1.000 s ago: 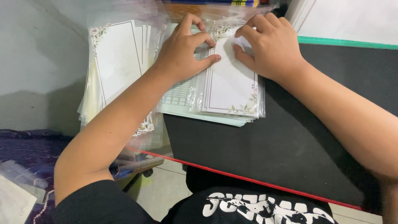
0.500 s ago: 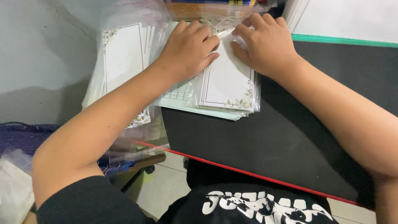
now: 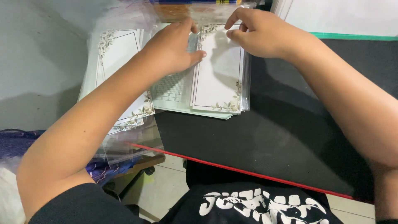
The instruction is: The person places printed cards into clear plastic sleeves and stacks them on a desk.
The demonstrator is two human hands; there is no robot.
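A white card with a floral border (image 3: 218, 79), inside a clear plastic sleeve, lies on top of a small stack on the black desk mat (image 3: 269, 141). My left hand (image 3: 174, 49) rests on the card's upper left edge, fingers together, pinching the sleeve. My right hand (image 3: 265, 33) pinches the sleeve's top edge at the upper right. Under the card lies a sheet with a printed grid (image 3: 169, 89). A second pile of sleeved floral cards (image 3: 118, 54) sits to the left, partly hidden by my left forearm.
The mat has a red front edge (image 3: 248, 170). A white board with a green rim (image 3: 344, 18) lies at the back right. Loose clear sleeves (image 3: 132, 145) hang off the desk's left side. Below are a tiled floor and blue fabric (image 3: 16, 141).
Both hands have moved up toward the card's top edge. The right hand has lifted off the card face, which now shows fully.
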